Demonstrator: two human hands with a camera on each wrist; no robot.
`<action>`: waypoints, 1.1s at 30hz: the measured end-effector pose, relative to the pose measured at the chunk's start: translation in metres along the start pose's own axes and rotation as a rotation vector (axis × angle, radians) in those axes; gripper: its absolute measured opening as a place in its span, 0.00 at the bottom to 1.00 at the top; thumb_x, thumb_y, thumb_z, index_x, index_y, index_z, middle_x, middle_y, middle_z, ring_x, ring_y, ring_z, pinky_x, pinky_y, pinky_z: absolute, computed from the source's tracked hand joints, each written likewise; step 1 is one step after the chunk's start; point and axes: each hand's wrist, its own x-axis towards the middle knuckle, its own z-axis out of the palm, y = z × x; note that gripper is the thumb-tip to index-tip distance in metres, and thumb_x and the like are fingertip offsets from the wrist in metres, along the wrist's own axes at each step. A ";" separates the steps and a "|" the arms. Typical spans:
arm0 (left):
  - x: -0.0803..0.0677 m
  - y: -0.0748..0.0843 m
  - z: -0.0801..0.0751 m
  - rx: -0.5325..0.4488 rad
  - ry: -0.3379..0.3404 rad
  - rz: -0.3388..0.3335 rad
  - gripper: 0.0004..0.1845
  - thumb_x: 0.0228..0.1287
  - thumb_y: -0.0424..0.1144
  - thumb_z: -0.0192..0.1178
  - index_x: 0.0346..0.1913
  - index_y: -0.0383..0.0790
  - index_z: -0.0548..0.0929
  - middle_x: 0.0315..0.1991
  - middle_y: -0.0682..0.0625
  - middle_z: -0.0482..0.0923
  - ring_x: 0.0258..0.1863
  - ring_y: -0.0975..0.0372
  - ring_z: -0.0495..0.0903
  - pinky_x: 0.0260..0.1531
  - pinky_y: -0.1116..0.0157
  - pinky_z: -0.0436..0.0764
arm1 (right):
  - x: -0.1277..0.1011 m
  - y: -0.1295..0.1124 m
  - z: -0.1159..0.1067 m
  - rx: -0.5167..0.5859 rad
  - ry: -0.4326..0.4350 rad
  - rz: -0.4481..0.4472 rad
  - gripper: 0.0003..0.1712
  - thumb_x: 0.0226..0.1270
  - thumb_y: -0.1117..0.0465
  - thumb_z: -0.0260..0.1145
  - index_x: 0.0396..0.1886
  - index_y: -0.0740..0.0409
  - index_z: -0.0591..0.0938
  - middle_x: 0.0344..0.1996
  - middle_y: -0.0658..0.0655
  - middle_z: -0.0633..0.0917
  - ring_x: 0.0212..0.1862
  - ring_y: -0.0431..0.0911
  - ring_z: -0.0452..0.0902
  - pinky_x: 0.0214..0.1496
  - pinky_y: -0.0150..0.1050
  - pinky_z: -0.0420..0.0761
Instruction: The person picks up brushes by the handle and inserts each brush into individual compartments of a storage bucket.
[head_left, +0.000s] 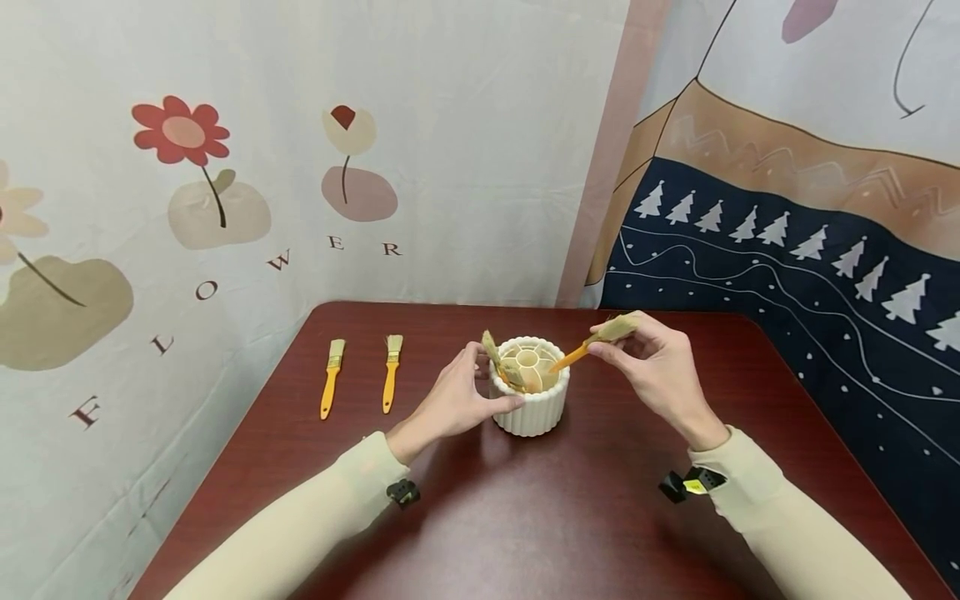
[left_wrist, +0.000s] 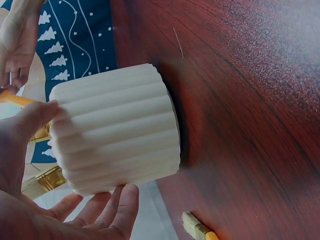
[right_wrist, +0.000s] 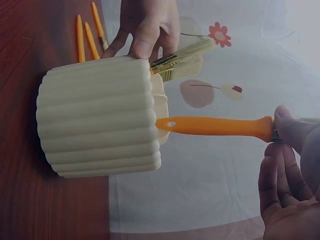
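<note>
Holder (head_left: 529,408): cream, ribbed, round, divided inside | left hand (head_left: 456,402): clasps its side | right hand (head_left: 654,367): pinches orange-handled brush (head_left: 592,343), handle tip at rim

Five orange-handled bristle paintbrushes are in view: two lie side by side near the bench's (head_left: 525,517) far left corner (head_left: 331,377) (head_left: 391,372), two stand in the holder (head_left: 492,354), and one (head_left: 592,343) is held over it. There is one ribbed cream round holder (head_left: 528,408), and two hands.

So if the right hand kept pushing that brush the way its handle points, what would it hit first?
Most likely the inside of the ribbed white holder: the right hand aims the orange-handled brush at its open top.
</note>
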 end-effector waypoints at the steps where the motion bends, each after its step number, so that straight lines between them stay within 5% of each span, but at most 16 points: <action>1: 0.000 0.000 0.000 0.001 -0.002 -0.001 0.43 0.60 0.54 0.90 0.68 0.38 0.77 0.68 0.39 0.85 0.69 0.44 0.90 0.70 0.43 0.89 | 0.000 0.000 0.001 0.000 -0.009 -0.005 0.18 0.70 0.72 0.85 0.56 0.58 0.94 0.52 0.47 0.97 0.46 0.36 0.93 0.51 0.26 0.91; 11: -0.001 0.001 -0.001 0.008 -0.004 -0.013 0.42 0.61 0.53 0.89 0.69 0.39 0.77 0.69 0.41 0.85 0.68 0.46 0.90 0.69 0.44 0.89 | 0.004 0.006 0.010 -0.046 -0.123 -0.121 0.19 0.66 0.76 0.85 0.52 0.55 0.95 0.52 0.57 0.97 0.51 0.36 0.91 0.48 0.26 0.88; 19: 0.000 0.001 -0.002 0.000 -0.016 -0.017 0.43 0.61 0.53 0.90 0.69 0.39 0.77 0.70 0.40 0.85 0.69 0.46 0.89 0.69 0.44 0.89 | 0.004 0.012 0.020 -0.043 -0.182 -0.183 0.22 0.59 0.76 0.88 0.50 0.53 0.96 0.48 0.52 0.96 0.48 0.39 0.89 0.49 0.27 0.88; 33: 0.002 0.000 -0.003 0.001 -0.019 -0.007 0.42 0.61 0.53 0.90 0.68 0.38 0.77 0.68 0.40 0.85 0.67 0.46 0.90 0.67 0.46 0.90 | 0.006 0.019 0.031 -0.098 -0.262 -0.190 0.19 0.62 0.72 0.89 0.47 0.46 0.95 0.46 0.47 0.94 0.48 0.39 0.88 0.53 0.29 0.90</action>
